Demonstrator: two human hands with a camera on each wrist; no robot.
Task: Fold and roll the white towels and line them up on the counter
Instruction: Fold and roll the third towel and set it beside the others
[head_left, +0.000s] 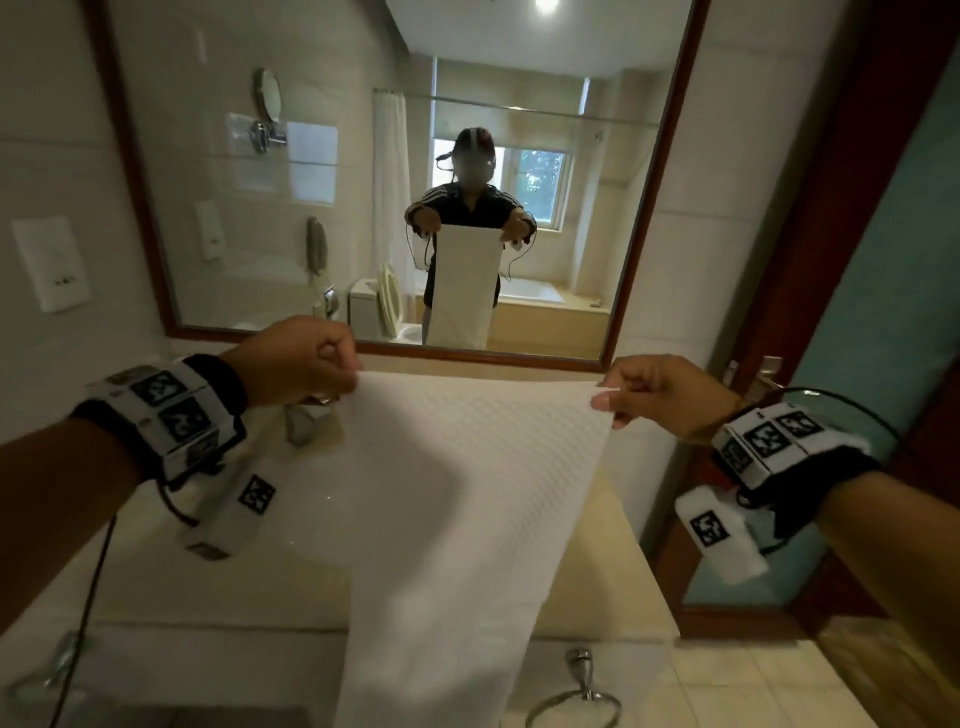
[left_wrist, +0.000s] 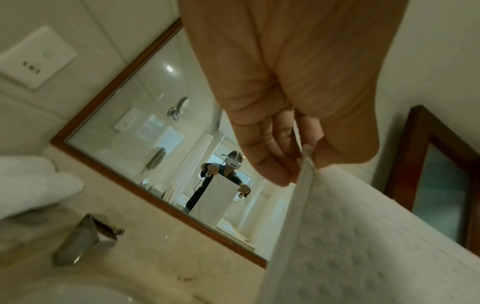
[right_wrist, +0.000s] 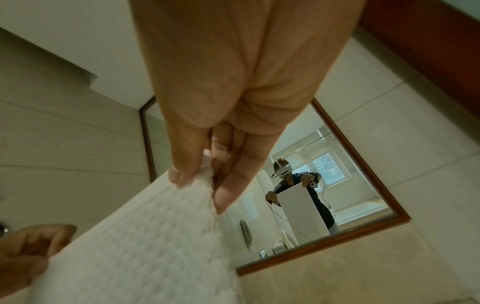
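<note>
We hold 1 white towel (head_left: 457, 493) stretched in the air over the counter (head_left: 628, 525), its length hanging toward us. Our left hand (head_left: 306, 364) pinches its top left corner, our right hand (head_left: 660, 397) the top right. Rolled towels (left_wrist: 33, 183) lie far left beside the faucet (left_wrist: 80, 238). The wrist bands' (head_left: 171, 410) square markers carry no readable writing. The mirror (head_left: 363, 156) faces us.
</note>
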